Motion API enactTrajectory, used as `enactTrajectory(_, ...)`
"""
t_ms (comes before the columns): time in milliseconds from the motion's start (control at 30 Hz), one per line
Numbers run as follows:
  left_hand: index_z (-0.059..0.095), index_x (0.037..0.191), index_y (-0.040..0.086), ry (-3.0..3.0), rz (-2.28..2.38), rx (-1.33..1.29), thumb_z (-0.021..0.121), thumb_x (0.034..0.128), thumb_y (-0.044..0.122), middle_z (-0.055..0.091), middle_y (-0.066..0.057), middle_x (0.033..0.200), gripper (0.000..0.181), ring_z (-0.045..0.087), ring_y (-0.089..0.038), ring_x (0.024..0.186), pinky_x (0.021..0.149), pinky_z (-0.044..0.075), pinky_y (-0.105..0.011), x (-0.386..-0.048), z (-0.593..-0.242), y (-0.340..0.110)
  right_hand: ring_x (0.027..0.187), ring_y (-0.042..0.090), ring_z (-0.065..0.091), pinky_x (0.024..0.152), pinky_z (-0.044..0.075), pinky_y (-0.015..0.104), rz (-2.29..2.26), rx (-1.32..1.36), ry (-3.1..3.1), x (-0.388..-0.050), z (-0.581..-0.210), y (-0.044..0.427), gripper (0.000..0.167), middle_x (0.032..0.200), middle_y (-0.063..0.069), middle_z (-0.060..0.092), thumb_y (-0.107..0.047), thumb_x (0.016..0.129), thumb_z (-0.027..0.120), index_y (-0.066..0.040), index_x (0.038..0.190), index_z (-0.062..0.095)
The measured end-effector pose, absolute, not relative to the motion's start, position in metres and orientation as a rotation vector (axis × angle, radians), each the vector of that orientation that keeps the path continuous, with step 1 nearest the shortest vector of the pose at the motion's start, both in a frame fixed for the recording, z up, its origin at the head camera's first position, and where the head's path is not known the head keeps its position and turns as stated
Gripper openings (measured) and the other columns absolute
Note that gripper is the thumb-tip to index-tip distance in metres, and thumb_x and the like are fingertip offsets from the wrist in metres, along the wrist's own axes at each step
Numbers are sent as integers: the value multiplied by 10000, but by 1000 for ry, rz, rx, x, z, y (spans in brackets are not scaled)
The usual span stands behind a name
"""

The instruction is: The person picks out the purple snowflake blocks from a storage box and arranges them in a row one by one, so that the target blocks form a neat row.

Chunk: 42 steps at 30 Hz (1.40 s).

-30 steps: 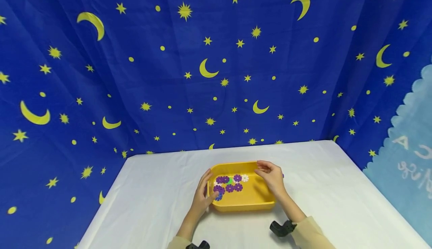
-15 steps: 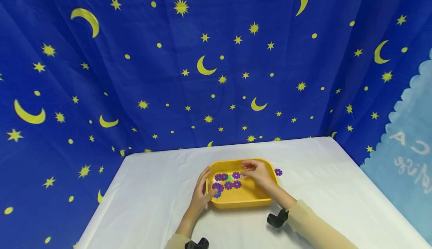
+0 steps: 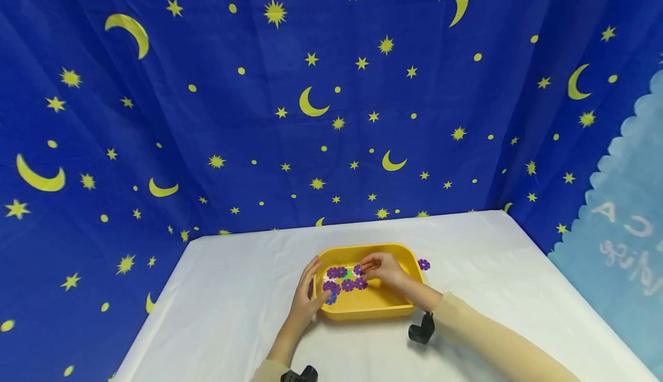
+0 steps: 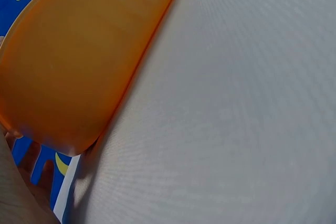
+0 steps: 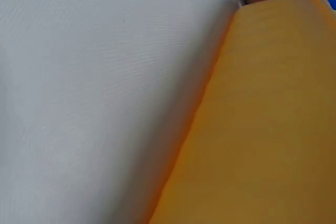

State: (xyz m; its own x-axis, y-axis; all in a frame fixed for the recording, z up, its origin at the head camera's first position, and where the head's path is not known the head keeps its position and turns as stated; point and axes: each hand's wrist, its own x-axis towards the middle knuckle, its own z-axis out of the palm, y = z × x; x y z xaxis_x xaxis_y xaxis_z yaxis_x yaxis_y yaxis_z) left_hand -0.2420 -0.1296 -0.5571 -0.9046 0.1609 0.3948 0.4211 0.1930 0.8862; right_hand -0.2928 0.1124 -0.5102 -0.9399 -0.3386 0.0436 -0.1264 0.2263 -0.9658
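The work appears to be in the middle, as I judge it. One purple disc (image 3: 423, 264), notched like a flower, lies on the bench (image 3: 233, 301), just to the right of the yellow tray (image 3: 369, 315). The other discs that can be seen are inside the tray, gathered in its left half: several purple discs (image 3: 347, 285), a blue disc (image 3: 331, 299) at the near left and a green disc (image 3: 348, 274) farther back. So only one disc is outside, and the group inside remains loose.

The left hand (image 3: 304, 297) holds the left end of the tray, with the thumb over the rim. The right hand (image 3: 384, 268) reaches into the tray, its fingers close together beside the group; whether it pinches a disc, I cannot tell.

The tray stands upright near the middle of the bench, which has a white surface with fine texture. Behind and at the left hangs a dark blue cloth (image 3: 248, 117) with yellow moons and stars. At the right there is a light blue panel (image 3: 632, 198) with a scalloped edge and pale letters.
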Motion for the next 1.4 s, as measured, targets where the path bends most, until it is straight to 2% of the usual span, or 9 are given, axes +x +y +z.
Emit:
enactTrajectory(200, 413, 1425, 85, -2279, -1813, -523, 674, 806, 4, 259, -101, 1574, 676, 206, -303, 1464, 1166, 167, -259, -238, -560, -128, 763, 206, 691, 706, 607, 295, -1680, -372, 2373, -291, -518, 109, 290, 966, 304, 680, 118, 755, 695, 157, 1037, 636)
enactTrajectory(400, 411, 1425, 81, -2277, -1820, -515, 667, 812, 10, 262, -73, 1576, 668, 205, -312, 1463, 1173, 170, -317, -237, -562, -128, 777, 222, 690, 718, 607, 298, -1668, -413, 2369, -292, -525, 106, 280, 945, 279, 691, 127, 741, 702, 147, 1015, 644)
enactTrajectory(533, 406, 1428, 83, -2269, -1847, -537, 669, 819, 33, 249, -79, 1580, 664, 188, -325, 1464, 1149, 164, -198, -237, -561, -127, 794, 294, 686, 726, 609, 341, -1672, -407, 2376, -288, -519, 105, 295, 936, 310, 676, 147, 728, 698, 173, 1014, 630)
enactTrajectory(700, 397, 1429, 47, -2246, -1873, -524, 675, 798, -5, 248, -103, 1579, 691, 189, -305, 1462, 1122, 153, -128, -239, -558, -125, 789, 242, 685, 719, 609, 324, -1657, -399, 2371, -291, -518, 107, 310, 927, 284, 684, 153, 717, 701, 167, 1018, 629)
enactTrajectory(800, 397, 1434, 70, -2255, -1872, -522, 680, 804, 12, 247, -94, 1581, 694, 185, -281, 1469, 1126, 144, -125, -241, -555, -125, 781, 196, 677, 709, 608, 298, -1638, -410, 2369, -292, -516, 108, 311, 925, 268, 691, 169, 705, 694, 163, 1009, 630)
enactTrajectory(933, 406, 1434, 119, -2262, -1852, -519, 674, 815, 18, 253, -61, 1582, 682, 189, -266, 1473, 1149, 147, -184, -242, -552, -127, 774, 163, 650, 692, 601, 261, -1607, -472, 2357, -295, -515, 106, 302, 947, 264, 690, 175, 696, 697, 147, 991, 640)
enactTrajectory(1033, 407, 1435, 124, -2251, -1840, -532, 669, 823, 27, 255, -53, 1581, 673, 191, -269, 1470, 1155, 149, -215, -243, -551, -128, 789, 165, 635, 689, 596, 246, -1579, -528, 2357, -296, -514, 105, 307, 969, 262, 690, 166, 695, 711, 131, 993, 647)
enactTrajectory(1167, 402, 1435, 113, -2250, -1809, -554, 676, 823, 65, 255, -70, 1578, 672, 198, -277, 1463, 1152, 153, -199, -243, -552, -130, 817, 213, 653, 690, 598, 246, -1540, -603, 2371, -295, -514, 104, 305, 971, 263, 694, 154, 699, 722, 118, 996, 659)
enactTrajectory(1400, 411, 1431, 116, -2249, -1809, -539, 678, 819, 75, 262, -64, 1577, 669, 206, -133, 1462, 1142, 147, -164, -241, -554, -131, 841, 236, 660, 729, 599, 262, -1514, -646, 2362, -293, -515, 105, 322, 973, 255, 701, 137, 684, 749, 112, 994, 666)
